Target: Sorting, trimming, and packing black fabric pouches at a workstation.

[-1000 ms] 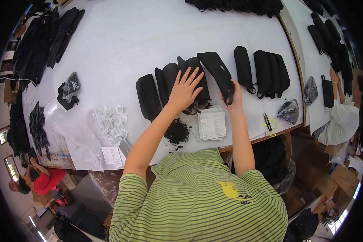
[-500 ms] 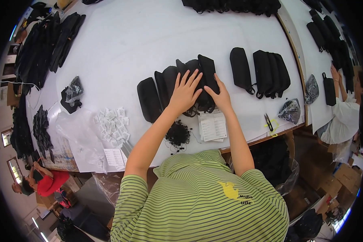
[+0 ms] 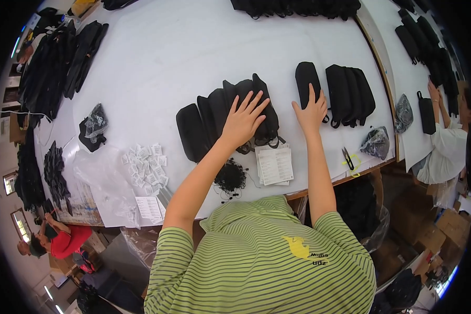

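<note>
Big white desk (image 3: pixel 157 68) w/ wood edge (image 3: pixel 390 104), pale wall (image 3: pixel 3 152) off to the L. Couple small windows (image 3: pixel 21 225) there, plus tube lights (image 3: pixel 48 291) lower L.

My left hand (image 3: pixel 240 122) hides part of the oblong black fabric pouches (image 3: pixel 218 103); my view's upper edge cuts off a long black fabric heap (image 3: pixel 298 7).

Left hand (image 3: pixel 242 121) palm down, spread wide, forearm (image 3: pixel 199 180) slanting up to the right. Right hand (image 3: pixel 312 111) palm down too, loosely spread, thumb out leftward, forearm (image 3: pixel 321 167) near straight, leaning slightly left. Hands apart.
</note>
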Demonstrator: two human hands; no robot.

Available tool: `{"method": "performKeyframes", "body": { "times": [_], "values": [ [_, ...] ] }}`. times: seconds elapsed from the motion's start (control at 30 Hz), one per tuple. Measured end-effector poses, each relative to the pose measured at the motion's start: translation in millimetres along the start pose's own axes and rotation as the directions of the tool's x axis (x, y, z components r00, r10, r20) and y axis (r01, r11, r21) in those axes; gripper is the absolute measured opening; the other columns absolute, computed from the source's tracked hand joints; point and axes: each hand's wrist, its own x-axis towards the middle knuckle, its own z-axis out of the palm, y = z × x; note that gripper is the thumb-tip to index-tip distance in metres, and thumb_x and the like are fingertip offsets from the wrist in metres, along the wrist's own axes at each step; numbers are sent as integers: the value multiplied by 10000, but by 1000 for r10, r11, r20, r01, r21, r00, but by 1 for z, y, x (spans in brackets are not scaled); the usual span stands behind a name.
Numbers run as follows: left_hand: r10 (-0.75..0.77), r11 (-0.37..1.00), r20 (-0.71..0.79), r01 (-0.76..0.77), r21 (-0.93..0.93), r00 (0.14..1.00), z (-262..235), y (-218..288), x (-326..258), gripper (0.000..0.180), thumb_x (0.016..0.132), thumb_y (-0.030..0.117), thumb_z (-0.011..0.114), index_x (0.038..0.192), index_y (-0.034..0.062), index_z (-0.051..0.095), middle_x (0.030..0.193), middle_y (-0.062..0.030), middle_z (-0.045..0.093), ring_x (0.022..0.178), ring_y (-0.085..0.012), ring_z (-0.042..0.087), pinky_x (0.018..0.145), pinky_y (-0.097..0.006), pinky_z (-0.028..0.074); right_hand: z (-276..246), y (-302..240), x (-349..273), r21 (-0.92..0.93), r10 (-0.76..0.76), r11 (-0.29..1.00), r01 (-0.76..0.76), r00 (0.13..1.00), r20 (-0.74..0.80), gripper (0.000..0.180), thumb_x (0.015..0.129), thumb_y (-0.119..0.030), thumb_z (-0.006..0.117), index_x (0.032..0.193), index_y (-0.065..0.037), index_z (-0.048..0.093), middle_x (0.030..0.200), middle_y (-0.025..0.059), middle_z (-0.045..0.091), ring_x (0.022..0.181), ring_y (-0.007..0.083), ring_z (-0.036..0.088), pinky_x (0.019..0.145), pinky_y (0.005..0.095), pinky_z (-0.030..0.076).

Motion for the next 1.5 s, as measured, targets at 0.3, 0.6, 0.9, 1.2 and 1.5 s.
{"method": "performKeyframes", "body": {
  "times": [0.3, 0.6, 0.9, 1.2, 1.5],
  "values": [
    [-86, 984, -39, 79, -160, 996, -4, 10, 10, 454, 958, 297, 482, 1394, 179, 432, 1492, -35, 337, 1370, -257, 308, 1118, -458, 223, -13, -3, -20, 682, -17, 626, -379, 867, 498, 592, 795, -79, 622, 1367, -71, 469, 1327, 125, 544, 1205, 214, 524, 998, 305, 397],
    [56, 998, 31, -55, -43, 998, 11, 18, 17, 463, 974, 325, 449, 1412, 178, 415, 1496, -31, 336, 1371, -253, 311, 1121, -446, 211, -2, -13, -37, 750, -146, 453, -482, 790, 596, 547, 935, -159, 511, 1449, -77, 343, 1471, 107, 380, 1356, 223, 347, 1087, 308, 286],
    [47, 999, 40, -45, -27, 998, 13, 19, 15, 443, 976, 329, 444, 1391, 176, 445, 1491, -25, 345, 1377, -238, 298, 1127, -435, 202, -13, 12, 18, -174, 22, 984, -31, 998, -56, 491, 768, -141, 675, 1245, -143, 558, 1228, 144, 537, 1148, 276, 476, 983, 396, 370],
    [42, 998, 22, -41, -44, 999, 14, 14, 14, 436, 975, 324, 442, 1383, 172, 454, 1483, -44, 354, 1376, -251, 296, 1130, -435, 193, -30, 38, 38, 858, 193, 315, -406, 912, 361, 498, 829, 54, 476, 1298, -96, 551, 984, 78, 653, 820, 108, 604, 721, 218, 485],
    [54, 998, 15, -54, -43, 998, 17, 18, 16, 430, 959, 318, 472, 1356, 152, 481, 1470, -57, 373, 1371, -255, 303, 1128, -435, 197, 36, 47, 13, 593, 139, 638, -492, 831, 539, 374, 940, -81, 442, 1299, -39, 535, 1155, 137, 626, 991, 203, 608, 872, 290, 466]
  ]
}}
